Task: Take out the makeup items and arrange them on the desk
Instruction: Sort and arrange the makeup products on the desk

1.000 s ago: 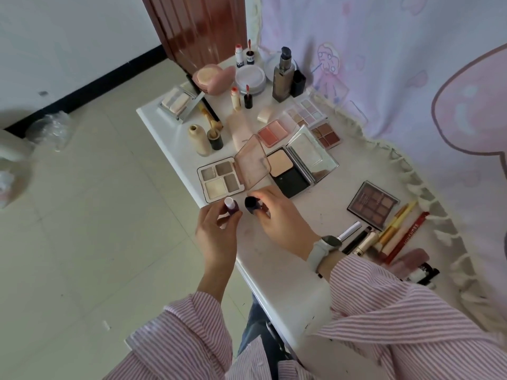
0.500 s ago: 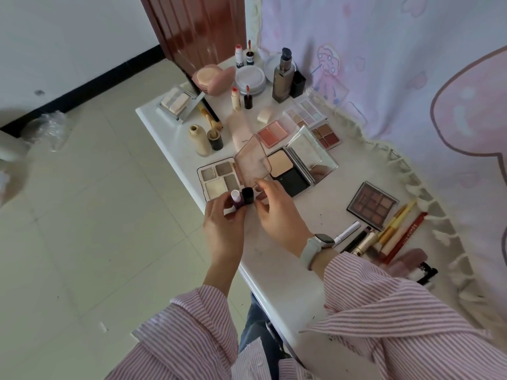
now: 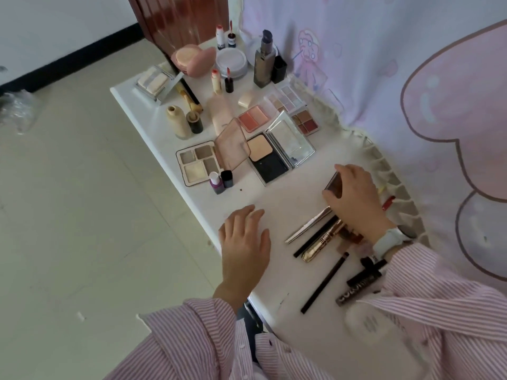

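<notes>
My right hand point(image 3: 356, 197) grips the brown eyeshadow palette point(image 3: 334, 185) and holds it tilted up on edge above the white desk point(image 3: 277, 198). My left hand point(image 3: 244, 239) rests flat on the desk near its front edge, fingers straight, holding nothing. A small purple bottle point(image 3: 216, 183) and its black cap point(image 3: 227, 179) stand side by side in front of the open four-pan palette point(image 3: 199, 164). Pencils and mascara tubes point(image 3: 321, 237) lie under and beside my right wrist.
Further back stand an open powder compact point(image 3: 267, 157), a blush palette point(image 3: 253, 117), a beige bottle point(image 3: 177, 122), a foundation pump bottle point(image 3: 264, 61) and a pink puff case point(image 3: 192, 60). A pink curtain point(image 3: 411, 64) hangs along the right. Tiled floor lies left.
Both hands have let go of the small purple bottle and its cap, which now stand on the desk. My right hand moved right and lifted the brown palette; my left hand dropped flat.
</notes>
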Action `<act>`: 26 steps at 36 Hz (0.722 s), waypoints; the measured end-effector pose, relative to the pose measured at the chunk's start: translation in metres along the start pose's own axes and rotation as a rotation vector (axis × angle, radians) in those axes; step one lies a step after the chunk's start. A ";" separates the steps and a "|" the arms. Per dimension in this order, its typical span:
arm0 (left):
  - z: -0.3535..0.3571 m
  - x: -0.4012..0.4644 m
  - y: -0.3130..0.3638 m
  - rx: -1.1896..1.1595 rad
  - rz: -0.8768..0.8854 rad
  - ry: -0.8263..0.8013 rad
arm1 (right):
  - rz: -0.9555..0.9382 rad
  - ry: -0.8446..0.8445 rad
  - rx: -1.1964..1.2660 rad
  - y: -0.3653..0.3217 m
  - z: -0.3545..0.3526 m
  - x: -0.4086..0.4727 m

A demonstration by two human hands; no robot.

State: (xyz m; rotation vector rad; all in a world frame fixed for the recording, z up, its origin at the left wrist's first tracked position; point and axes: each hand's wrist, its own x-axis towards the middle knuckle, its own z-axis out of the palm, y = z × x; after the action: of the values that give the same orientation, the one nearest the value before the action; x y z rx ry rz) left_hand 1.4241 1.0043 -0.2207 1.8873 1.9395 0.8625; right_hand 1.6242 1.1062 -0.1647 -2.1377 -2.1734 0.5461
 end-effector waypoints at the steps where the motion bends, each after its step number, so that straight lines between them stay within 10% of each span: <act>1: 0.002 -0.001 0.003 0.045 0.007 -0.038 | 0.014 -0.031 -0.047 0.006 0.000 0.002; 10: 0.005 -0.002 0.006 0.216 -0.007 -0.179 | 0.026 -0.105 -0.210 0.015 -0.005 0.008; 15: 0.003 -0.001 0.003 0.144 -0.010 -0.187 | -0.077 0.005 0.153 0.008 -0.012 -0.003; 20: -0.008 0.012 0.015 -0.243 -0.191 -0.057 | -0.206 -0.209 0.529 -0.016 -0.019 -0.035; 26: -0.040 0.029 0.038 -0.962 -0.569 -0.465 | -0.322 -0.380 0.566 -0.043 -0.018 -0.061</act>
State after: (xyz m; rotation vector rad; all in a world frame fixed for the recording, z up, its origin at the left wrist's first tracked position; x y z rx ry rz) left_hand 1.4278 1.0223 -0.1609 0.8127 1.2780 0.8380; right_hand 1.5905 1.0509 -0.1228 -1.4483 -2.1058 1.4184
